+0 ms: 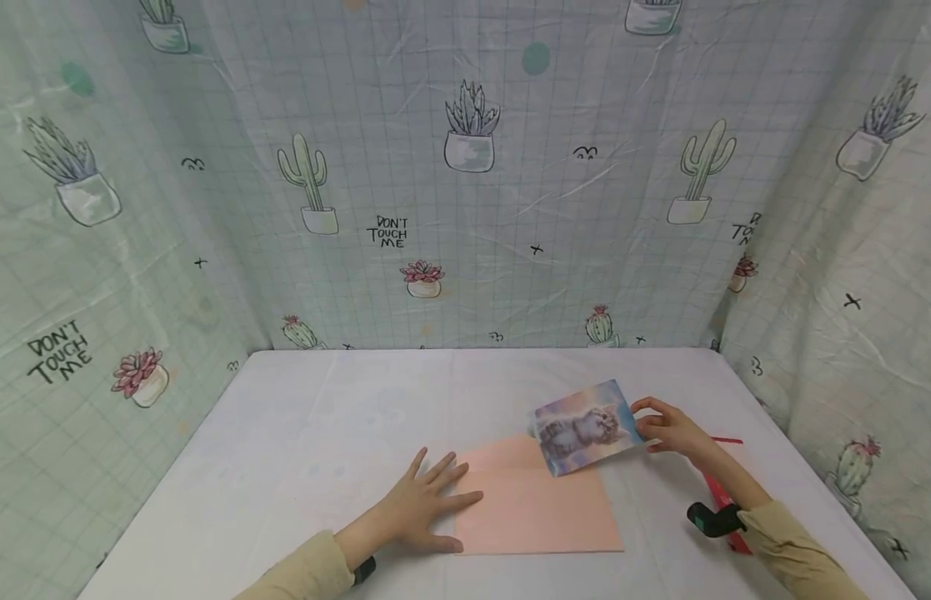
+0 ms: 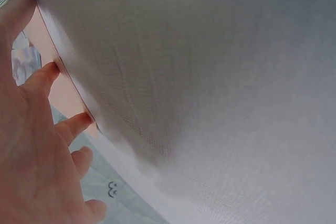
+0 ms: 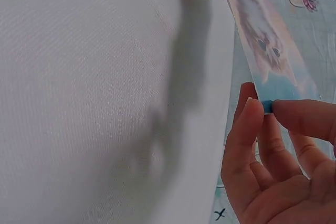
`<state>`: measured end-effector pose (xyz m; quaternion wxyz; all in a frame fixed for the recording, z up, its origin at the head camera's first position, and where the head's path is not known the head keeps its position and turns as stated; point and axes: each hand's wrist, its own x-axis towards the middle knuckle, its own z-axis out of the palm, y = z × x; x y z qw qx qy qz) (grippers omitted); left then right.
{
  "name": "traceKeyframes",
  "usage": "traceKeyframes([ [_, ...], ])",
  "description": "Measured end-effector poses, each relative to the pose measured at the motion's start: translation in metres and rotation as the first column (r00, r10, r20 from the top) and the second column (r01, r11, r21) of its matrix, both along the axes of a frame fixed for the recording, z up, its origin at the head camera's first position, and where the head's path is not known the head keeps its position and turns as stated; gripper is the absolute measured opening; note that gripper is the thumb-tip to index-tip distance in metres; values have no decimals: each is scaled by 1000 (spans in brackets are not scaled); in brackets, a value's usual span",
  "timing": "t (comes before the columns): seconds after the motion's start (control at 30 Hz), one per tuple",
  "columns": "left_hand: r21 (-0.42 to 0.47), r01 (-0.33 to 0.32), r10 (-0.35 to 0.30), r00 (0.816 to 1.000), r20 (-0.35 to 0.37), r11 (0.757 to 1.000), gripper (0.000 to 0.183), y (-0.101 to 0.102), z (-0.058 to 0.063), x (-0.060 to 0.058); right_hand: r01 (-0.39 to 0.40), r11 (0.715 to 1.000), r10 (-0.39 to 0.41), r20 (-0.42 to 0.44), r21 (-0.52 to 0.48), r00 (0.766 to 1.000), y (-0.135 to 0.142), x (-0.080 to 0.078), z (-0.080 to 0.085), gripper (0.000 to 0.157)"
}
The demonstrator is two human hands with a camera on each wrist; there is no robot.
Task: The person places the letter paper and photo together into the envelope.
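Observation:
A pale pink envelope [image 1: 538,512] with its flap raised lies on the white table. My left hand [image 1: 427,504] is spread at its left edge, and in the left wrist view the fingertips touch the border of the envelope [image 2: 65,90]. Between thumb and finger my right hand [image 1: 671,427] pinches the right end of a card [image 1: 585,427] printed with a kitten. That card is tilted and overlaps the flap in the head view. Seen from the right wrist, the card [image 3: 265,35] is raised off the table, its corner between the fingertips of the right hand [image 3: 286,166].
A red-edged item [image 1: 718,492] lies under the right forearm, mostly hidden. White cloth covers the table [image 1: 322,425]. Behind it and at both sides hangs a curtain [image 1: 540,167] printed with potted cacti. Each wrist carries a black camera mount [image 1: 714,520].

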<state>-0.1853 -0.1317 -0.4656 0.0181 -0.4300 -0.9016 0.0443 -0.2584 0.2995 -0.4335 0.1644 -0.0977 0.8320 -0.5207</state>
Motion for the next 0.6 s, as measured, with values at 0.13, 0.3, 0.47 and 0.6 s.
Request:
traceKeyframes([
  [0.13,-7,-7,7,1000,6,1000,66,2,3,2,20,1000,-19,-33,12,999,-4,0,-1,35],
  [0.3,3,6,-6,1000,-3,1000,65,2,3,2,40,998,-37,-64,40,997,-5,-2,-5,33],
  [0.47,9,10,-10,1000,-6,1000,66,1,3,2,22,999,-19,-66,41,998,-7,-4,-6,36],
  [0.6,-7,3,-3,1000,-17,1000,66,1,2,1,20,999,-17,-60,40,998,-10,-6,-4,42],
])
